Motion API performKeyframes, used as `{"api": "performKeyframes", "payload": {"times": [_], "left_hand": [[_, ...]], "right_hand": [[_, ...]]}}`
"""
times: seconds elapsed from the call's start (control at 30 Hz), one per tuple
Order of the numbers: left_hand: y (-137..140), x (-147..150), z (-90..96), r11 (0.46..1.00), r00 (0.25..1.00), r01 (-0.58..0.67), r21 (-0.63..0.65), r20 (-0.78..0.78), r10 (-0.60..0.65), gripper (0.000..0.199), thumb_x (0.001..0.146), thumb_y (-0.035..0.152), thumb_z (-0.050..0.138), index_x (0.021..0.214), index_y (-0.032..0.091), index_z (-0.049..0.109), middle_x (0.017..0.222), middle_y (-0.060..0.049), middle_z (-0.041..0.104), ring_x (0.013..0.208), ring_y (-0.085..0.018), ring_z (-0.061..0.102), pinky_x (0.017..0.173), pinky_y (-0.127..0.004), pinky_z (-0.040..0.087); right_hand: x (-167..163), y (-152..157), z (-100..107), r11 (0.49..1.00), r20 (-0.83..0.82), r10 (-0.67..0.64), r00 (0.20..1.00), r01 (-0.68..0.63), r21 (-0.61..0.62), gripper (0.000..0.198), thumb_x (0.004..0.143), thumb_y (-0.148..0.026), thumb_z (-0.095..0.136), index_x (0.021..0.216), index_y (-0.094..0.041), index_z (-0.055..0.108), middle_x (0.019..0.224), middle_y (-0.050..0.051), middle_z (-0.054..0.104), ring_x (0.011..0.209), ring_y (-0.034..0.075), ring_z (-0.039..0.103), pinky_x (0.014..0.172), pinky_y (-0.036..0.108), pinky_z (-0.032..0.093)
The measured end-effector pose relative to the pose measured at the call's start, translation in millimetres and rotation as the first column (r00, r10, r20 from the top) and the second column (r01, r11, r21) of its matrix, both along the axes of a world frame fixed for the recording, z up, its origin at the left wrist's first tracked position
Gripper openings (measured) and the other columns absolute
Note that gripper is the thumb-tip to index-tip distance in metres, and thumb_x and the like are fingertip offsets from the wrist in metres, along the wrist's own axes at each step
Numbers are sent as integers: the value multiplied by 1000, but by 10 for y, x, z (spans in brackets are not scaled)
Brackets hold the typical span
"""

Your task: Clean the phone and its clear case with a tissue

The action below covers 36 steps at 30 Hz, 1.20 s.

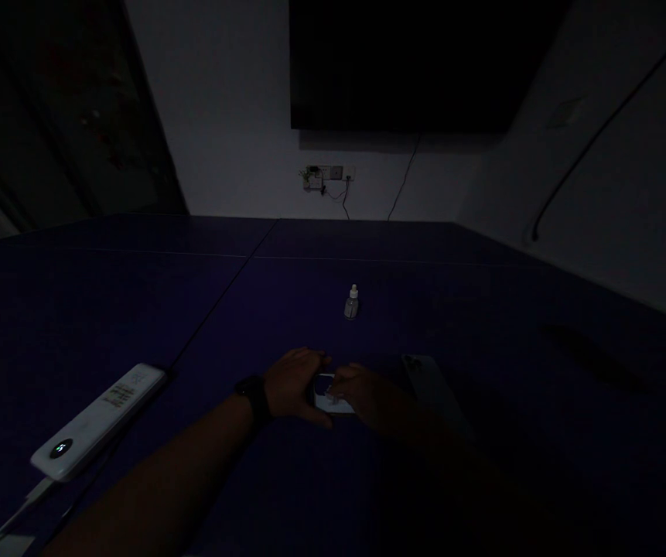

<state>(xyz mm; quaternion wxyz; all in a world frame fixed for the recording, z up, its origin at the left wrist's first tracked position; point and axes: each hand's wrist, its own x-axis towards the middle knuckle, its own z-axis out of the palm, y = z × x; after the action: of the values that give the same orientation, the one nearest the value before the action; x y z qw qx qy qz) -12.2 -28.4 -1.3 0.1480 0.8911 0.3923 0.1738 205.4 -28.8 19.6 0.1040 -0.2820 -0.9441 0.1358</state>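
Observation:
In the dim light, a small flat rectangular thing (pixel 322 402) with a pale face, a dark blue patch and rounded corners lies on the dark blue table (pixel 251 309). My left hand (pixel 295 387), a black watch on its wrist, grips its left end, fingers at the far side and thumb at the near side. My right hand (pixel 361 393) has its fingers bent together on the face, covering the right part. Something whitish shows by the fingertips, too dim to name. A clear dropper bottle (pixel 351 308) with a white top stands beyond both hands.
A phone (pixel 434 387) lies back up, right of my right hand. At left is a white power bank (pixel 97 425) with a lit display and a white cable (pixel 13 518). Sockets (pixel 326 174) and a large dark screen (pixel 414 62) are on the wall.

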Motion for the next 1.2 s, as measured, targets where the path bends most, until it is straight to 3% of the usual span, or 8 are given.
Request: {"api": "performKeyframes", "payload": {"times": [0.13, 0.27, 0.4, 0.57, 0.77, 0.97, 1.13, 1.2], "left_hand": [[-4, -6, 6, 1000, 1000, 10, 13, 6, -10, 99, 58, 77, 78, 132, 20, 45, 139, -19, 57, 131, -39, 51, 112, -56, 32], [-4, -3, 11, 1000, 1000, 0, 22, -11, 0, 98, 61, 77, 77, 133, 19, 45, 139, -20, 56, 130, -39, 52, 111, -55, 35], [8, -2, 3, 1000, 1000, 12, 17, -14, -11, 97, 59, 77, 78, 129, 18, 47, 139, -20, 56, 130, -38, 52, 111, -55, 34], [7, -7, 1, 1000, 1000, 8, 9, -16, -8, 95, 61, 76, 77, 132, 20, 46, 139, -19, 57, 131, -38, 52, 113, -56, 32], [-4, -1, 12, 1000, 999, -6, 25, -34, 6, 99, 60, 76, 78, 133, 19, 45, 140, -20, 55, 130, -39, 52, 112, -56, 33], [-1, 1, 6, 1000, 999, -2, 29, -37, 3, 96, 58, 75, 80, 129, 18, 48, 138, -20, 57, 129, -38, 53, 110, -54, 36], [2, 0, -14, 999, 1000, 5, 47, -16, -4, 96, 59, 75, 79, 130, 19, 47, 136, -19, 58, 129, -38, 54, 110, -54, 37], [0, 0, -16, 999, 1000, -2, 50, -16, 3, 97, 60, 75, 79, 132, 19, 46, 137, -20, 58, 129, -39, 53, 111, -55, 35]], "right_hand": [[-150, -46, -51, 1000, -64, -3, 998, 3, -8, 21, 84, -8, 63, 99, -15, 75, 108, 10, 70, 102, 23, 62, 90, 33, 46], [-23, 7, -27, 1000, -18, -8, 1000, 8, 20, 26, 89, -6, 54, 100, -17, 76, 99, 9, 70, 91, 20, 62, 84, 32, 45], [161, 126, -7, 990, 64, 44, 997, -52, 132, 27, 94, -10, 52, 102, -18, 76, 95, 8, 68, 83, 19, 58, 79, 32, 42], [111, 176, -40, 955, 116, -27, 993, -9, 296, 28, 98, -12, 48, 104, -18, 75, 94, 10, 67, 84, 21, 55, 77, 33, 42], [179, 91, 71, 971, 168, 101, 981, -134, 200, 29, 95, -9, 50, 106, -22, 74, 96, 7, 69, 84, 19, 56, 74, 30, 43], [247, 92, 22, 957, 261, -106, 959, 28, 288, 26, 94, -9, 52, 108, -18, 73, 99, 10, 68, 88, 22, 57, 75, 33, 44], [292, 58, -35, 946, 268, 49, 962, -131, 298, 29, 98, -14, 49, 118, -21, 68, 103, 9, 67, 90, 21, 58, 75, 32, 44], [400, 73, -8, 926, 323, 40, 946, -156, 344, 27, 97, -16, 52, 117, -24, 68, 101, 8, 67, 89, 21, 59, 74, 33, 44]]}}
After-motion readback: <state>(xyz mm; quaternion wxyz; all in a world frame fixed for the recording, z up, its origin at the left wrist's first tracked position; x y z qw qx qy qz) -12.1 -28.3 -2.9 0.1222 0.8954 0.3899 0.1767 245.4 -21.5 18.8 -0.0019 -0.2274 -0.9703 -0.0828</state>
